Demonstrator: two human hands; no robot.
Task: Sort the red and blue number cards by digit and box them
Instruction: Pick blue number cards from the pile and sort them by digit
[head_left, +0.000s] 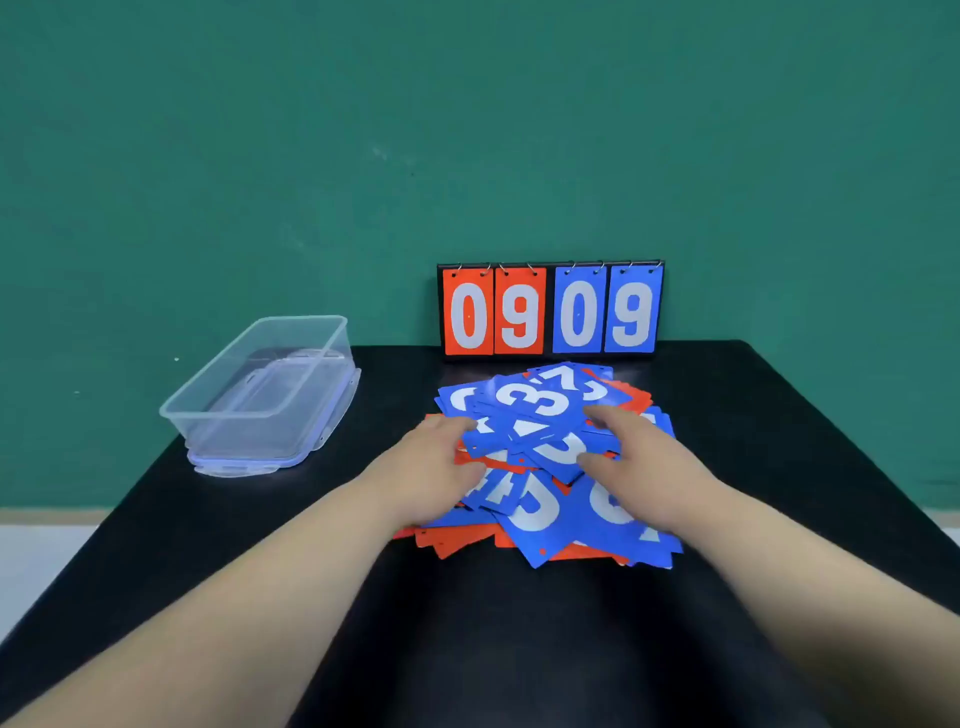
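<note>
On the black surface, my left hand and right hand rest, fingers loosely spread, on a jumbled pile of red and blue number cards.

Both forearms forward, left hand, right hand palm-down, loosely spread

Left hand, right hand on jumbled card pile, clear box, scoreboard behind
</note>
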